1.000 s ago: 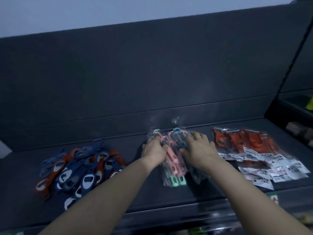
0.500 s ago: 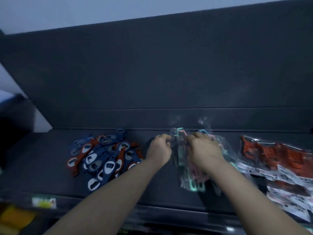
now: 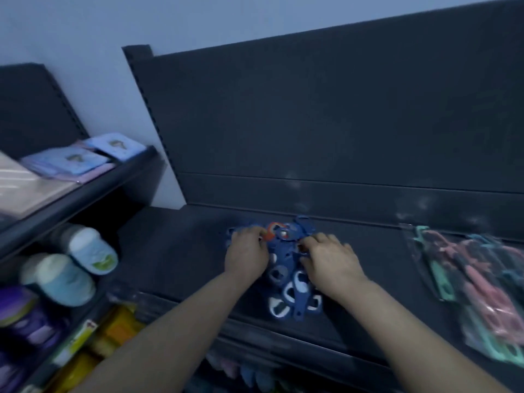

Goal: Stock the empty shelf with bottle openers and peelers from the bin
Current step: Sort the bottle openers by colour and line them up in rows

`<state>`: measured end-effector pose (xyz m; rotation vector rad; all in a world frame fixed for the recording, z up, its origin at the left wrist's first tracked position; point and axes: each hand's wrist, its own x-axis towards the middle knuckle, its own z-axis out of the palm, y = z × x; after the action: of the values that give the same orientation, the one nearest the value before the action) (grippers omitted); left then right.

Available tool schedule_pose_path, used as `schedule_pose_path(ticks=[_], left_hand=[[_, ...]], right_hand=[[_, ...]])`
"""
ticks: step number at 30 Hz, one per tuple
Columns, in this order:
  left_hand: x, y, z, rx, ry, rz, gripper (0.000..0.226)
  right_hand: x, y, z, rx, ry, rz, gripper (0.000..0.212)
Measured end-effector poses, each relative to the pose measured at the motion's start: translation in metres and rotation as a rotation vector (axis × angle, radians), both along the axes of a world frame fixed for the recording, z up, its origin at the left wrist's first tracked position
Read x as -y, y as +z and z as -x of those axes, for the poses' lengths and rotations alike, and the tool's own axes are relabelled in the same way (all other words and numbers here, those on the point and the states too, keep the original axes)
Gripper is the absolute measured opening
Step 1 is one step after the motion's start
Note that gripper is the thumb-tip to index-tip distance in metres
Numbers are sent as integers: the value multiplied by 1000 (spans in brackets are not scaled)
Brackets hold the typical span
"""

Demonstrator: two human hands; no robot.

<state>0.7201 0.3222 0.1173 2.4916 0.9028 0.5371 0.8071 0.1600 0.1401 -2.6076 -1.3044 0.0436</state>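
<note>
A pile of blue and orange bottle openers [image 3: 289, 282] lies on the dark shelf [image 3: 181, 259] in the middle of the view. My left hand [image 3: 246, 255] rests on the pile's left side, fingers curled over the openers. My right hand [image 3: 330, 259] lies on the pile's right side, fingers bent down onto it. Whether either hand grips an opener is blurred. Bagged pink and mint peelers [image 3: 479, 282] lie to the right on the same shelf.
A neighbouring shelf unit on the left carries flat light-blue packs [image 3: 85, 157] on top and round containers [image 3: 71, 265] below. Yellow packs [image 3: 113, 333] sit lower left. The dark back panel [image 3: 340, 123] rises behind the shelf.
Both hands left the bagged peelers and moved left onto the bottle opener pile. The view swung left, so the peelers now sit at the right edge.
</note>
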Motion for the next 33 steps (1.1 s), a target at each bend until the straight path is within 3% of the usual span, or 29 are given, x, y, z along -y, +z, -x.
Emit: schedule_pose_path(ticks=[3,8,13,23,27,30,33], left_hand=[[-51,-10,23,-119,-42,-30,30],[-92,-22,31,-337,-183,168,63],[-87,-36,21,-471,-282,9,71],[-50,-35,-6,-479,-336,5,74],[-38,-30,-18,-460,-372,56,71],[-44,-22,-19,-321,-332,124,58],[-57,-17,-15,-170,-237,47,43]], right_hand=[[-41,-11,14,-33,-27,-15,52],[-84,-30,29,-65,-58,15,59],[-84,-47,30,-33,-118,75,72],[-44,-48,14,12,-222,81,80],[-27,-43,4,-31,-223,79,66],[-21,-38,-1,-90,-217,13,55],[-25,-33,-3,-29,-277,-116,47]])
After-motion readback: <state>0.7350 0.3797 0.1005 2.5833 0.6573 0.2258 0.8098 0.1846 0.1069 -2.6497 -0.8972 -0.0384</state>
